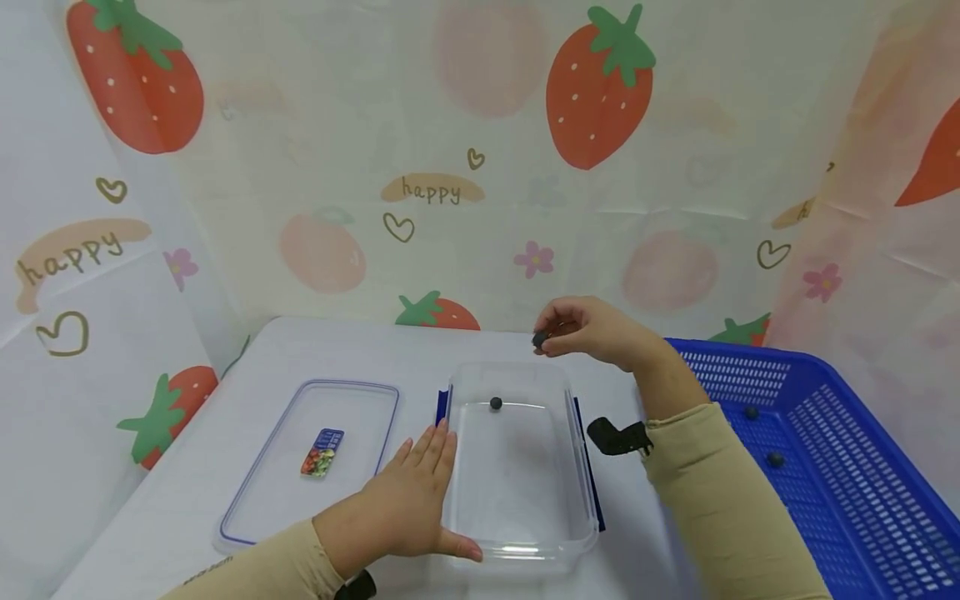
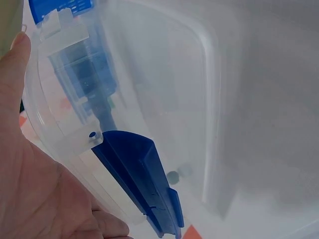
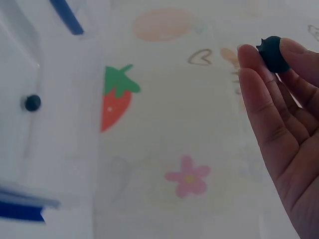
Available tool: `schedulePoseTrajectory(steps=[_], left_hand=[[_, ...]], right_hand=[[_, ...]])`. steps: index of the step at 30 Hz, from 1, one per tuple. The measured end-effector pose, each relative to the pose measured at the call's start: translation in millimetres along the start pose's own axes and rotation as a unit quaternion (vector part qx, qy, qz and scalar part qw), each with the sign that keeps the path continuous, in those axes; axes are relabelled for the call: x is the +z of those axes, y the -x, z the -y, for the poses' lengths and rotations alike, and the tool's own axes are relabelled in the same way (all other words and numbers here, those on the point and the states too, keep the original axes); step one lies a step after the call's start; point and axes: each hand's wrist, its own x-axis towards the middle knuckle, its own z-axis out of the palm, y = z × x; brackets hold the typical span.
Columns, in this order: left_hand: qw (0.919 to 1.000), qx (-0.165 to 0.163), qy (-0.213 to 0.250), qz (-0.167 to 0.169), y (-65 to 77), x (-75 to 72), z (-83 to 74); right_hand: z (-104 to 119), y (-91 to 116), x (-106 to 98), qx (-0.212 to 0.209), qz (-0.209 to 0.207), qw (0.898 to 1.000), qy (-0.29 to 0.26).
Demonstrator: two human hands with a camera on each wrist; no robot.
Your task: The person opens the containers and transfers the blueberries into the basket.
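Note:
Between thumb and fingertips my right hand (image 1: 592,333) pinches a dark blueberry (image 3: 273,54), whose small crown shows in the right wrist view. The hand is above the far end of a clear plastic container (image 1: 525,546) with blue side latches (image 2: 144,174). Inside that container, near its far end, lies another blueberry (image 1: 496,403). My left hand (image 1: 408,496) rests against the container's left side, fingers extended and thumb by the near corner.
Left of the container a clear lid (image 1: 258,467) with a blue-edged rim lies flat, bearing a fruit-picture label (image 1: 322,452). A blue perforated basket (image 1: 813,358) stands on the right, with blueberries (image 1: 776,459) in it. Printed cloth hangs behind the white table (image 1: 330,342).

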Motion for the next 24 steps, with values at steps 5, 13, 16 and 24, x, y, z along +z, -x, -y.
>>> schedulePoseTrajectory(steps=[5,13,16,24], left_hand=[[1.0000,0.001,0.002,-0.002,-0.4,0.2,-0.2],[1.0000,0.004,0.009,-0.002,0.6,0.5,0.5],[0.9999,0.005,0.009,-0.002,1.1,-0.8,0.4],[0.9999,0.004,0.009,-0.001,1.1,0.0,0.0]], right_hand=[[5,34,-23,-0.014,0.001,0.999,0.036],[-7,87,-48,0.011,-0.023,0.996,0.080],[-16,106,-55,0.004,-0.037,0.994,0.107],[-56,161,-70,0.030,-0.056,0.988,0.137]])
